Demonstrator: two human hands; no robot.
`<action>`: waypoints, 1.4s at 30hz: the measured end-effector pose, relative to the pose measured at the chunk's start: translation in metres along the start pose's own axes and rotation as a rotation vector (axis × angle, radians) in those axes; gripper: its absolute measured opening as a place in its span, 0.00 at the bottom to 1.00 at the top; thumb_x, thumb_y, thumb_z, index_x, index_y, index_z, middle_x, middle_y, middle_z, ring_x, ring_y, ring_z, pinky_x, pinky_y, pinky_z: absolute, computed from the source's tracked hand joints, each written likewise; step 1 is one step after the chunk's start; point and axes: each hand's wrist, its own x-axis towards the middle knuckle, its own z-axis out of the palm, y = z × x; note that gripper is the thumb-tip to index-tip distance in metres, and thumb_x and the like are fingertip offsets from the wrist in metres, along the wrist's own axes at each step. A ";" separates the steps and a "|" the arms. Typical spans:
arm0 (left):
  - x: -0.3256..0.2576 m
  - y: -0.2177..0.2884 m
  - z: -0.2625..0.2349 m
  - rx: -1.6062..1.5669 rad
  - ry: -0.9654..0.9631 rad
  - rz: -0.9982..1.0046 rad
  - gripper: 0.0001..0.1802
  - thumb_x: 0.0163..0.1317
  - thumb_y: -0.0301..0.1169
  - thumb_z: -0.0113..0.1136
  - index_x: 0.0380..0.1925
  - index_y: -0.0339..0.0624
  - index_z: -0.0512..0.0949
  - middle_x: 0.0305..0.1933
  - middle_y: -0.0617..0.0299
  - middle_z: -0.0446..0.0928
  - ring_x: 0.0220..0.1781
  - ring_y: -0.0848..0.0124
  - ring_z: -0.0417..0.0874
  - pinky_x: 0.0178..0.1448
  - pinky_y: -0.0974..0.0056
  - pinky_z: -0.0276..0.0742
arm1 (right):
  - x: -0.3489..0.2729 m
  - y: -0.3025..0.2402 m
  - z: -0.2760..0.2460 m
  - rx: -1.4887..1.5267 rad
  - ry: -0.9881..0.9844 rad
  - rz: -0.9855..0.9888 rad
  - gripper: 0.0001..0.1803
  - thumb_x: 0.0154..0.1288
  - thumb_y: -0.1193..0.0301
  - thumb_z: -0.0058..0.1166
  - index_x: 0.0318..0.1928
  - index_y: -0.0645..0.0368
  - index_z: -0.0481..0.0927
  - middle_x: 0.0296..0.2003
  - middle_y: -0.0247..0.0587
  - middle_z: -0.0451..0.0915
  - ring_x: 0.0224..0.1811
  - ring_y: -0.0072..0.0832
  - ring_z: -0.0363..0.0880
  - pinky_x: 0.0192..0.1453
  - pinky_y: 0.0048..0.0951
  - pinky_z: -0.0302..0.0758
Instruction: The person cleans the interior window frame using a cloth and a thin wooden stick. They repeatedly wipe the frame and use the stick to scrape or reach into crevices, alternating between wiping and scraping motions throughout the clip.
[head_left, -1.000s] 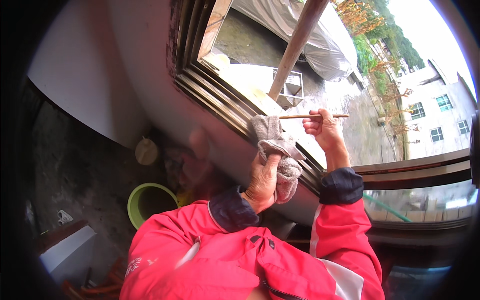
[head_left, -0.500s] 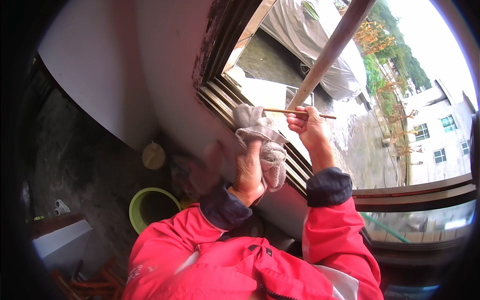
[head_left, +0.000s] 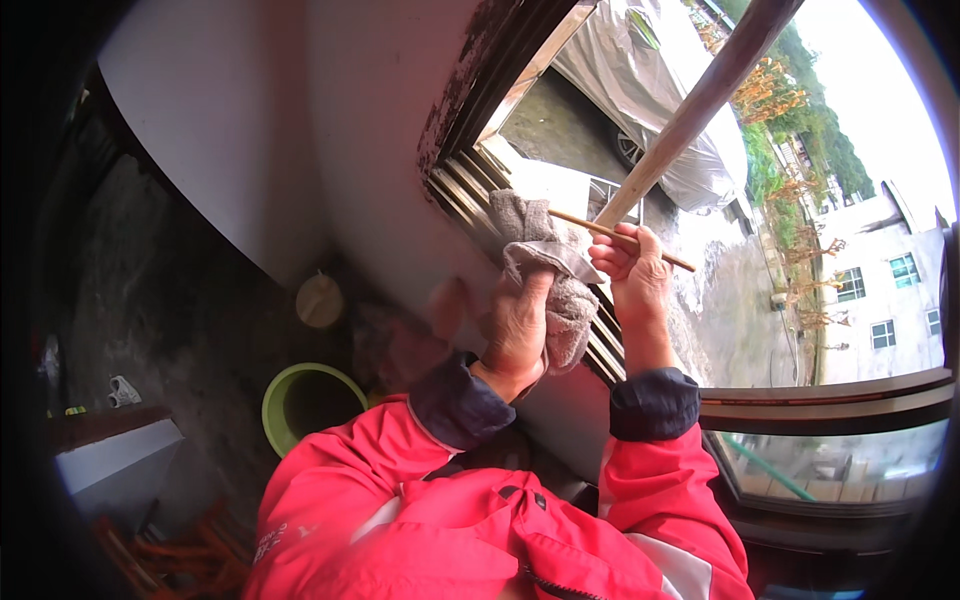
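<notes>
A greyish-brown cloth point(head_left: 568, 315) is bunched in my left hand point(head_left: 515, 330), whose fingers close around it. One end of that cloth covers the tip of a thin wooden stick point(head_left: 583, 224). My right hand point(head_left: 640, 280) grips the stick near its other end, fingers curled round it. Both hands are over the sill side of an open window, and the wrapped tip lies at the grooved window track point(head_left: 468, 190). Whether the tip touches a groove is hidden by the cloth.
A thick wooden pole point(head_left: 690, 115) slants across the window opening. Below left, a green bucket point(head_left: 270, 415) stands on the dark floor, with a pale round object point(head_left: 319, 301) nearby. A dark window frame point(head_left: 830, 402) runs along the right. Outside is a covered vehicle point(head_left: 640, 90).
The stick now slopes more steeply down to the right, its right end lower. My grip on stick and cloth is unchanged. The whole view has shifted slightly.
</notes>
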 end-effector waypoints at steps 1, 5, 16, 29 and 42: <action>0.004 0.001 -0.003 -0.036 0.011 -0.035 0.13 0.69 0.32 0.51 0.49 0.38 0.73 0.44 0.63 0.75 0.41 0.78 0.78 0.42 0.71 0.77 | -0.006 -0.006 0.015 -0.044 -0.006 -0.025 0.20 0.73 0.63 0.38 0.44 0.72 0.72 0.31 0.58 0.81 0.28 0.38 0.83 0.32 0.32 0.82; 0.027 0.010 -0.011 -0.109 0.047 -0.102 0.13 0.68 0.32 0.49 0.47 0.35 0.74 0.44 0.57 0.77 0.43 0.70 0.81 0.45 0.67 0.79 | -0.006 -0.005 0.049 -0.424 -0.147 -0.343 0.19 0.72 0.62 0.42 0.36 0.66 0.78 0.25 0.44 0.82 0.26 0.29 0.82 0.33 0.27 0.79; -0.023 -0.028 -0.018 -0.135 -0.020 -0.365 0.14 0.69 0.33 0.50 0.49 0.35 0.72 0.43 0.58 0.77 0.41 0.68 0.81 0.45 0.63 0.81 | -0.070 -0.034 -0.010 -0.676 -0.149 -0.261 0.16 0.74 0.65 0.41 0.38 0.64 0.78 0.24 0.35 0.80 0.26 0.17 0.77 0.31 0.19 0.75; -0.081 -0.068 0.006 0.065 -0.309 -0.354 0.10 0.68 0.30 0.53 0.47 0.38 0.73 0.42 0.66 0.77 0.43 0.79 0.75 0.49 0.71 0.72 | -0.143 -0.032 -0.108 -0.236 0.165 -0.171 0.20 0.73 0.64 0.38 0.41 0.72 0.76 0.31 0.56 0.82 0.30 0.37 0.84 0.36 0.30 0.82; -0.050 -0.072 -0.016 0.011 -0.143 -0.340 0.16 0.70 0.32 0.47 0.51 0.34 0.70 0.47 0.55 0.77 0.43 0.66 0.82 0.46 0.62 0.81 | -0.103 -0.015 -0.064 -0.355 0.092 -0.107 0.21 0.74 0.61 0.39 0.43 0.69 0.76 0.32 0.50 0.83 0.31 0.32 0.84 0.35 0.26 0.81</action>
